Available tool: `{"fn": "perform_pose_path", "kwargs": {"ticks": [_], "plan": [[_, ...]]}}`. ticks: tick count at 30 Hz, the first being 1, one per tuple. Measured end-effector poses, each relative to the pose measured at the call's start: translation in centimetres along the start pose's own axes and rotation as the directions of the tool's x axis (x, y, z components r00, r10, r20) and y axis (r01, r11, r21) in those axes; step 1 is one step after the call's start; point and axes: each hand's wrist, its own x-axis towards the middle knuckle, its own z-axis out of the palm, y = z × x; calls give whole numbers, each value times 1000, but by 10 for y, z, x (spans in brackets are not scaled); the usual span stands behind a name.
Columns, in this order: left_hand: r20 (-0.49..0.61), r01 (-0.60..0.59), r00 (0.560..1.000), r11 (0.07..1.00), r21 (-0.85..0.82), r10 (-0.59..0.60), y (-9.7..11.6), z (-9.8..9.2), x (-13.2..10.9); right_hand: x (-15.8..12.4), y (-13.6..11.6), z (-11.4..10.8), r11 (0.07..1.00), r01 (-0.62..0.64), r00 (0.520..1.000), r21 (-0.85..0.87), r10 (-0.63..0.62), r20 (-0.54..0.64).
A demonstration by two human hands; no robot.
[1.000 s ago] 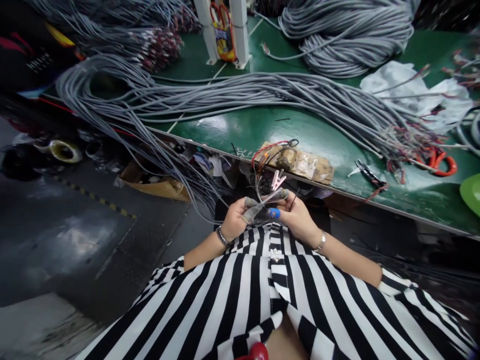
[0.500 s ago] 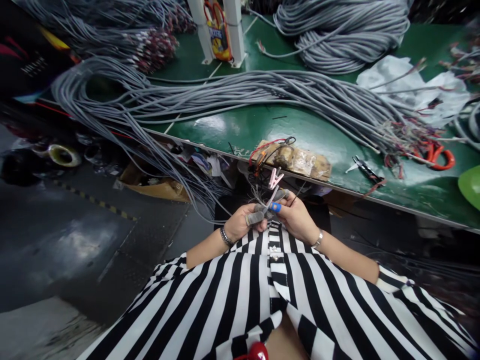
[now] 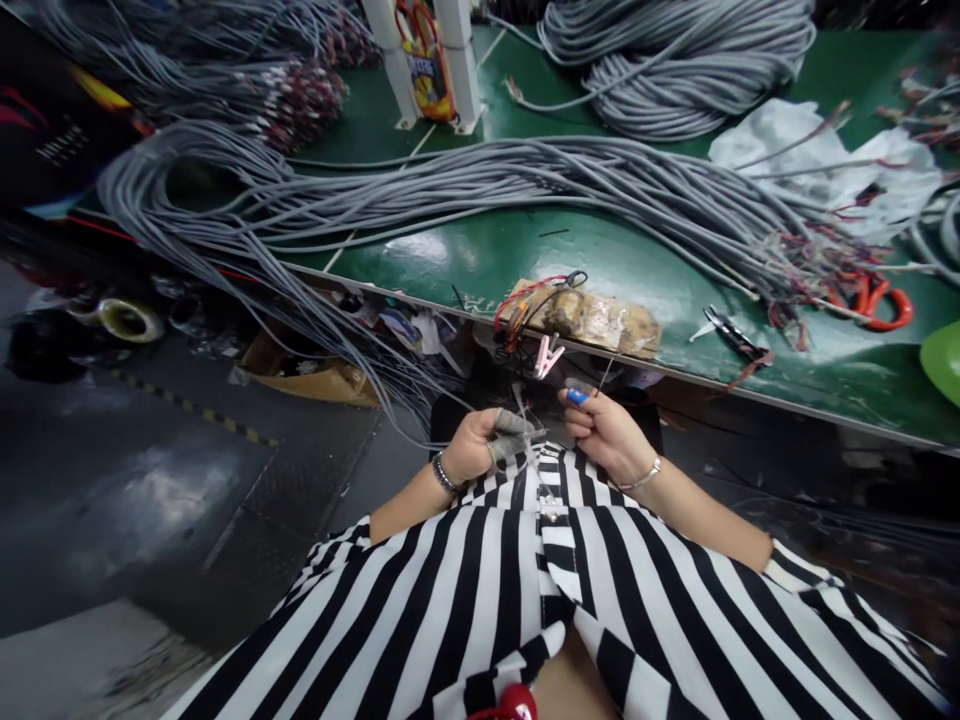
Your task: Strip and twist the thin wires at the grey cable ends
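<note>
In front of my striped shirt, my left hand (image 3: 480,446) pinches the end of a grey cable (image 3: 531,434) between thumb and finger, both wrapped in grey finger covers. Thin pale wires fan out from that end. My right hand (image 3: 609,436) is apart from it on the right, with curled fingers and blue tape on one digit. Thumb and forefinger are pressed together, and a thin dark strand (image 3: 606,373) shows just above them; whether they grip it I cannot tell. A pink clothespin (image 3: 548,357) sits at the table edge just beyond my hands.
A long bundle of grey cables (image 3: 480,185) crosses the green table (image 3: 450,255) and hangs over its front edge at left. A taped wooden block (image 3: 600,325), black-handled pliers (image 3: 731,335) and red-handled scissors (image 3: 885,305) lie near that edge. Coiled cable (image 3: 675,80) is behind.
My hands, together on the cable end before, have parted. The right hand has shifted a little to the right, while the left keeps the cable end, whose thin wires are now spread.
</note>
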Motion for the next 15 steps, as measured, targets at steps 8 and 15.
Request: {"fn": "perform_pose_path", "kwargs": {"ticks": [8, 15], "plan": [[-208, -158, 958, 970, 186, 196, 14, -5, 8, 1, -1, -9, 887, 132, 991, -442, -101, 93], [-197, -244, 929, 920, 307, 312, 22, -4, 30, 18, -20, 28, 912, 115, 975, -394, -28, 221]]}}
